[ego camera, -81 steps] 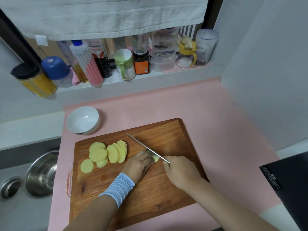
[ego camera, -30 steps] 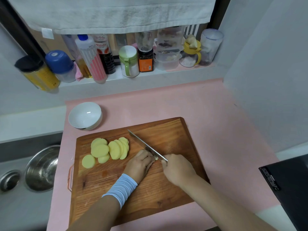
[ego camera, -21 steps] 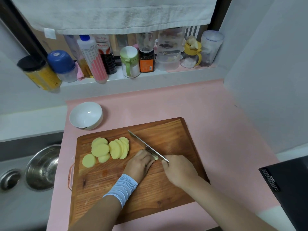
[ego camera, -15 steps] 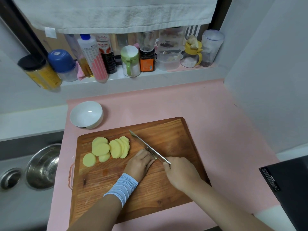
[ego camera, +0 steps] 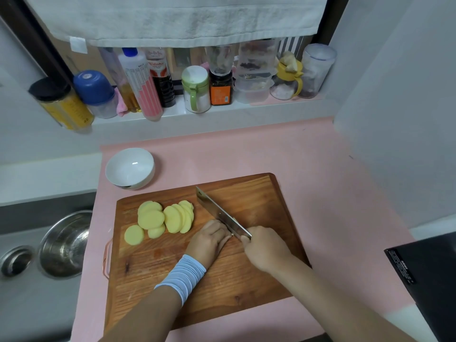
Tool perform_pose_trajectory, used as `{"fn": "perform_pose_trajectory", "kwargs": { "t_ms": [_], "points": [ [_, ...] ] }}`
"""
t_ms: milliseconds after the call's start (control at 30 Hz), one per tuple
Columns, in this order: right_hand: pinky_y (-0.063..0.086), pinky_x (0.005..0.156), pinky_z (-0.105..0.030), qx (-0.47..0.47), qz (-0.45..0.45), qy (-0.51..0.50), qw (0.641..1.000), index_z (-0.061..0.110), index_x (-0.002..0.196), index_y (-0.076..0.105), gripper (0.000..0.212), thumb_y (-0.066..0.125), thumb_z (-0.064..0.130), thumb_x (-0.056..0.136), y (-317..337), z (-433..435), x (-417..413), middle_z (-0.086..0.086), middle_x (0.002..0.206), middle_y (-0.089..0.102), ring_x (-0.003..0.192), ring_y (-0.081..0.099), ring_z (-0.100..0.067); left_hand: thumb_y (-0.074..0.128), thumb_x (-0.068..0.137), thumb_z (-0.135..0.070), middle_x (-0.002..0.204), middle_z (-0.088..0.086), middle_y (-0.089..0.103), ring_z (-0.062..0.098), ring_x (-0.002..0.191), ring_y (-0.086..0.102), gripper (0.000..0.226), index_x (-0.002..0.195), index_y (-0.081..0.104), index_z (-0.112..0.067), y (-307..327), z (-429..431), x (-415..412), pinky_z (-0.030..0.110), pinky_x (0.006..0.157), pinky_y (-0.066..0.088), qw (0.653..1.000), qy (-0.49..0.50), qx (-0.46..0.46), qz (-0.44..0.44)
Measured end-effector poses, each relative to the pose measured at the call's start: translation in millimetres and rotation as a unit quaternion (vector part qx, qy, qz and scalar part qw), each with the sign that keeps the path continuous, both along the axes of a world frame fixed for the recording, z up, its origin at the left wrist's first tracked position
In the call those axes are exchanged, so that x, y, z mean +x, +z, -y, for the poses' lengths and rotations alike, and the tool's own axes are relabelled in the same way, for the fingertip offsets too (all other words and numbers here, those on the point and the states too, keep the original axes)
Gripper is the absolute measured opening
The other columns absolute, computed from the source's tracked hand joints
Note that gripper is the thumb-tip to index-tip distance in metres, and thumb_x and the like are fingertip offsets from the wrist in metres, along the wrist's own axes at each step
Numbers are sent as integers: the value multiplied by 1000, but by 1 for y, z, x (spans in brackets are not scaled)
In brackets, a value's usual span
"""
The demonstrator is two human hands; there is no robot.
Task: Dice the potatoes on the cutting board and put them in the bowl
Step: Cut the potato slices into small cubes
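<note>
A wooden cutting board (ego camera: 259, 198) lies on the pink counter. Several round potato slices (ego camera: 162, 219) are fanned out on its left half. My left hand (ego camera: 209, 239), with a striped wristband, is curled over a small potato piece that it almost hides. My right hand (ego camera: 265, 246) grips the handle of a cleaver (ego camera: 219, 213), whose blade lies tilted against my left knuckles. An empty white bowl (ego camera: 129, 167) stands off the board's far left corner.
A metal bowl (ego camera: 64, 243) sits in the sink at the left, beside the drain (ego camera: 16, 260). Bottles and jars (ego camera: 197, 87) line the back ledge under a hanging towel (ego camera: 182, 18). A black appliance (ego camera: 429, 275) is at the right edge.
The cleaver's blade has tilted so its flat side shows more, and it has slid slightly right along my left knuckles. The potato slices and bowl have stayed put.
</note>
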State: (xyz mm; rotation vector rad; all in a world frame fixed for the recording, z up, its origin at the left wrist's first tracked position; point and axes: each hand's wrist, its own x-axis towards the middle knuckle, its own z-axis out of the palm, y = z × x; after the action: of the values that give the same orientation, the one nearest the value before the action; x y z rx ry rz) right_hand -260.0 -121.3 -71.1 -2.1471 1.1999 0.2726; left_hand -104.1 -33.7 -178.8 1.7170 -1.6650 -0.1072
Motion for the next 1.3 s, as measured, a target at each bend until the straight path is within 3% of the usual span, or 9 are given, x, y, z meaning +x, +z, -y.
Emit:
{"fn": "perform_pose_trajectory", "kwargs": {
  "t_ms": [267, 367, 500, 600, 667, 733, 900, 1100, 1300],
  "points": [
    [48, 58, -34, 6, 57, -7, 998, 19, 82, 66, 37, 45, 41, 102, 19, 13, -8, 3, 72, 67, 68, 63, -15, 60, 81, 5, 105, -3, 68, 9, 103, 57, 30, 102, 72, -12, 25, -20, 30, 23, 97, 44, 999, 17, 22, -45],
    [36, 52, -22, -80, 61, 27, 995, 27, 101, 70, 25, 46, 36, 103, 27, 18, -14, 9, 73, 64, 66, 60, -8, 48, 73, 5, 86, -2, 60, 10, 83, 53, 26, 85, 61, -14, 62, -24, 51, 23, 81, 44, 974, 186, -36, -125],
    [54, 69, -28, -250, 67, 144, 955, 34, 135, 59, 35, 53, 36, 100, 26, 29, -29, 7, 98, 74, 84, 70, -15, 45, 80, -1, 85, -3, 57, 14, 82, 52, 18, 84, 56, -14, 111, -9, 77, 28, 76, 43, 940, 288, -93, -157],
    [59, 69, -33, -298, 56, 227, 925, 32, 132, 60, 36, 61, 34, 96, 17, 32, -38, 8, 97, 74, 81, 71, -16, 59, 91, -6, 96, -15, 62, -1, 91, 54, 20, 88, 64, -25, 143, 15, 76, 18, 85, 43, 968, 160, 80, -177],
    [56, 58, -32, -339, 38, 269, 901, 28, 117, 67, 30, 70, 35, 88, 12, 30, -41, 8, 87, 72, 70, 69, -15, 70, 91, -26, 113, -18, 64, -4, 103, 56, 16, 104, 67, -33, 146, 28, 64, 20, 99, 40, 938, 36, 290, -187],
    [50, 46, -28, -370, 48, 298, 878, 27, 101, 71, 30, 82, 37, 75, 9, 28, -42, 9, 72, 68, 55, 63, -13, 73, 87, -44, 132, -19, 56, 0, 120, 50, 45, 130, 60, -35, 132, 36, 49, 21, 107, 33, 894, -45, 428, -123],
    [42, 38, -26, -398, 59, 322, 857, 28, 91, 70, 29, 86, 33, 67, 5, 26, -39, 10, 61, 61, 46, 55, -12, 72, 86, -39, 110, -21, 70, 1, 109, 62, 29, 115, 70, -43, 102, 40, 37, 21, 103, 42, 872, -69, 440, -204],
    [48, 45, -26, -364, 86, 302, 877, 28, 97, 69, 26, 79, 35, 74, 10, 28, -48, 9, 68, 66, 53, 61, -13, 73, 88, -17, 70, -11, 68, 7, 61, 59, 13, 98, 76, -25, 88, 42, 53, 23, 70, 52, 882, 10, 385, -272],
    [55, 72, -25, -155, 91, 112, 977, 41, 111, 71, 22, 63, 36, 91, 19, 47, -75, 19, 87, 73, 78, 67, -5, 68, 92, -7, 70, -1, 65, 10, 62, 55, 16, 94, 72, -22, 83, 36, 78, 21, 65, 51, 891, 75, 339, -292]
  ]
}}
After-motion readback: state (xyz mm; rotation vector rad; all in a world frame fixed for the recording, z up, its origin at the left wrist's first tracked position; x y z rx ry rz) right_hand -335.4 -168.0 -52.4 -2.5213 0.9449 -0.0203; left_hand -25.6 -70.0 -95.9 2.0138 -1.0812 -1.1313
